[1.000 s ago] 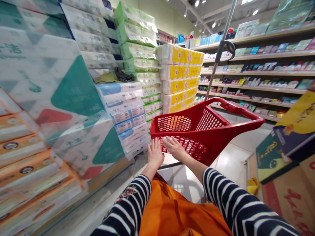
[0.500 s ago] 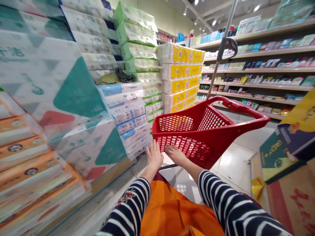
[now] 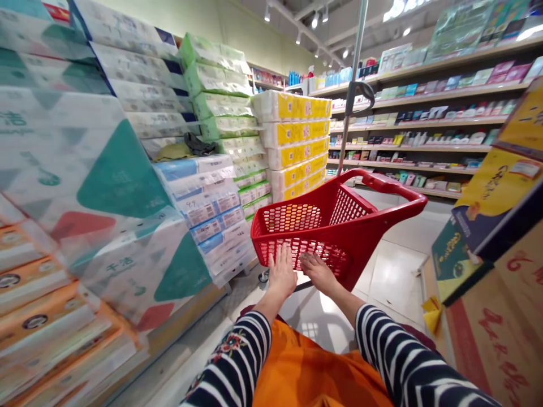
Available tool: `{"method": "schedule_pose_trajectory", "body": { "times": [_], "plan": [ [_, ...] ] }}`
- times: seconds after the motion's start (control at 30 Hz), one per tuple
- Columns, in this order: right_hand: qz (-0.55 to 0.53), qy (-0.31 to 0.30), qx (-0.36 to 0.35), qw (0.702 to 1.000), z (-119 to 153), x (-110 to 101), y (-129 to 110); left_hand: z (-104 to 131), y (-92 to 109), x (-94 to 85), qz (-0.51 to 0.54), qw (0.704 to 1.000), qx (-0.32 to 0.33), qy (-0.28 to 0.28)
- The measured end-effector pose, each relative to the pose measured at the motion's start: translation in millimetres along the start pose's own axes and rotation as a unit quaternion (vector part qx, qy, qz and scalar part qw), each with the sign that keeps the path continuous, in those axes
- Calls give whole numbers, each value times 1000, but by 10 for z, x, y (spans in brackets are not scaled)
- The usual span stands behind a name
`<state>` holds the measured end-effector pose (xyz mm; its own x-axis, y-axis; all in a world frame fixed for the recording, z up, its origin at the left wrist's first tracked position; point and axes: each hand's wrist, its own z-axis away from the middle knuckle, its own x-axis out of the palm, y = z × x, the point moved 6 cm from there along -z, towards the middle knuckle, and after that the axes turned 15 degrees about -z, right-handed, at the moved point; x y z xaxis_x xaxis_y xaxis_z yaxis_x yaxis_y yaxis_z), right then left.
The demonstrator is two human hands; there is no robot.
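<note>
Ahead of me stands a red plastic shopping cart [image 3: 292, 229] with perforated sides and a raised handle [image 3: 394, 189] at its right end. My left hand [image 3: 282, 273] is held out flat against or just in front of the cart's near side, fingers extended. To its right, my right hand [image 3: 318, 272] has its fingers stretched out at the same perforated wall. Neither hand grasps anything, and I cannot tell whether the fingertips press on the plastic. Through the holes the basket shows no goods.
Wrapped tissue packs [image 3: 212, 215] are stacked along the left, with yellow-and-white packs [image 3: 297, 147] behind the cart. A metal pole [image 3: 350, 107] rises beyond it. Cartons [image 3: 500, 316] stand on the right. Shelves of small goods [image 3: 424, 138] line the back.
My view has shifted, so the cart and stacks sit further left. My left hand has moved inward along the cart's side; both hands remain flat.
</note>
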<state>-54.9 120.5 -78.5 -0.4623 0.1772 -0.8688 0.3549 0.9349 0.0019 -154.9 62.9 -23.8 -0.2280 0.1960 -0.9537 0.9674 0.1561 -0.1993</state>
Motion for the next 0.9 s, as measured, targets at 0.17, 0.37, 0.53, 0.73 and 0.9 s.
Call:
{"method": "schedule_pose_trajectory", "body": {
  "times": [0.17, 0.37, 0.53, 0.73, 0.9],
  "plan": [
    [21, 58, -5, 998, 3, -412, 48, -30, 158, -53, 10, 1000, 12, -10],
    [39, 104, 47, 993, -158, -840, 273, -120, 381, -210, 14, 1000, 27, 4],
    [15, 10, 70, 997, 264, -378, 394, -105, 506, -237, -6, 996, 62, 59],
    [20, 32, 87, 995, 454, -620, 447, -106, 592, -181, -5, 998, 62, 32],
    [101, 239, 151, 954, 281, -1631, 774, -191, 660, -329, -1, 998, 66, 23]
  ]
}}
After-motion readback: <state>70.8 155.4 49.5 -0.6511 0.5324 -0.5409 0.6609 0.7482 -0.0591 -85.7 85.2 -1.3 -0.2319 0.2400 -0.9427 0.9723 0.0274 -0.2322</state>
